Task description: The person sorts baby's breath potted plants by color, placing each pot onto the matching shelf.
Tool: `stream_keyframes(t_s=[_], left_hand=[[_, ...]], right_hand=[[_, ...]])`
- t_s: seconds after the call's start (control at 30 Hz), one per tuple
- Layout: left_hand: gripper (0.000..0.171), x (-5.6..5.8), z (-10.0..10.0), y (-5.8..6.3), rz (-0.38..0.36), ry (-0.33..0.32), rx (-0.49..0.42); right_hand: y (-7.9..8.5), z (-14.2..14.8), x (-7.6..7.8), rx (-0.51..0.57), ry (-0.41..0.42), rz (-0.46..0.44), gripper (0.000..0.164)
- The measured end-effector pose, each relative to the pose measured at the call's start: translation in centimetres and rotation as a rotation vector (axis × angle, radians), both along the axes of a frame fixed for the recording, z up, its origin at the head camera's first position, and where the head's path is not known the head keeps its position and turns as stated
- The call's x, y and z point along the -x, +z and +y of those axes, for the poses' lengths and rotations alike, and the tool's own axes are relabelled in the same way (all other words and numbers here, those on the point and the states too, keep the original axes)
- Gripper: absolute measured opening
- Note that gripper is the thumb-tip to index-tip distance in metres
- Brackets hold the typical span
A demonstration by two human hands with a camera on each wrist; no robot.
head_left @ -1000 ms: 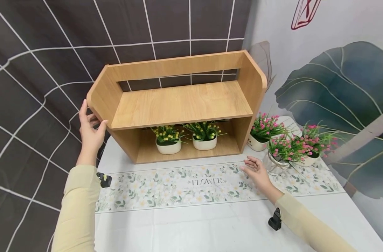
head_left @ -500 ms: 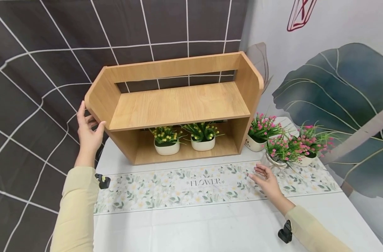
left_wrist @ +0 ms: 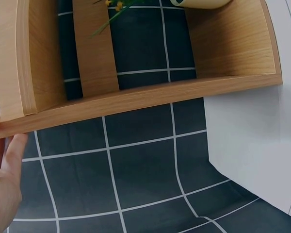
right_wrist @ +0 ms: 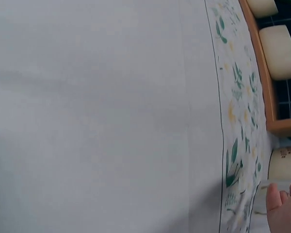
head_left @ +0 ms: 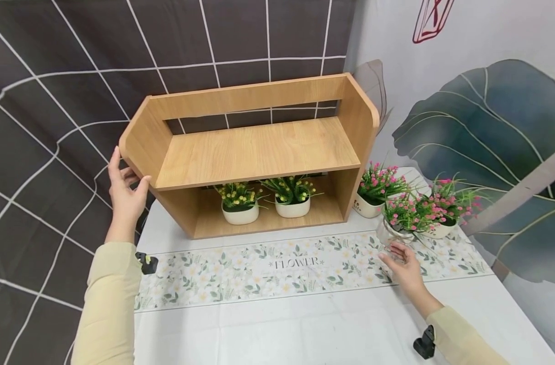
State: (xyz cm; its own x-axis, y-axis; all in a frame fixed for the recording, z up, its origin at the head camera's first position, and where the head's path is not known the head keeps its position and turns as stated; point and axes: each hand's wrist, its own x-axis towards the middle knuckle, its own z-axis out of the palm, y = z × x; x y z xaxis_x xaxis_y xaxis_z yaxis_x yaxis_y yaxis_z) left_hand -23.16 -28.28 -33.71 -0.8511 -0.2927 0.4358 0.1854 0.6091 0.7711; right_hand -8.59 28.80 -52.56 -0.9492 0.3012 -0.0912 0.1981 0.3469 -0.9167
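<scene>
A wooden two-tier shelf (head_left: 259, 152) stands at the back of the table. My left hand (head_left: 126, 205) holds the front edge of its left side panel, with the thumb on one face and fingers on the other in the left wrist view. My right hand (head_left: 407, 271) is over the floral strip, fingers loosely bent and holding nothing. Its fingertips are right at the base of the front pale pot (head_left: 389, 234) of pink flowers. Two white pots of yellow flowers, left pot (head_left: 240, 215) and right pot (head_left: 293, 208), sit on the lower tier.
Two more pink-flowered pots stand near the front one: a lettered pot (head_left: 368, 205) against the shelf's right side, and another pot (head_left: 442, 229) farther right. A floral strip (head_left: 268, 274) marked FLOWER crosses the white table (head_left: 277, 329). A dark gridded cloth (head_left: 241, 35) hangs behind.
My right hand has moved to the right and slightly down, towards the front pink-flowered pot. The left hand keeps its hold on the shelf. The whole view has shifted slightly.
</scene>
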Motion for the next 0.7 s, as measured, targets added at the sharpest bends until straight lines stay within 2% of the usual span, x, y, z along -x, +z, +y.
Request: stream_keyframes(t_s=[0.23,0.43,0.53,0.7], left_hand=[[0.080,-0.1,-0.1,0.1,0.005,-0.005,0.019],[0.079,-0.2,-0.2,0.0,0.010,-0.011,0.019],[0.080,-0.3,-0.2,0.0,-0.001,-0.010,0.016],[0.080,-0.1,-0.2,0.2,-0.018,-0.017,0.013]], right_hand=[[-0.3,0.9,0.2,-0.019,-0.153,0.011,0.056],[-0.5,1.8,0.9,-0.038,-0.281,0.019,0.062],[-0.6,2.4,1.3,-0.045,-0.308,0.025,0.066],[-0.5,3.2,2.6,0.017,-0.331,0.026,0.072]])
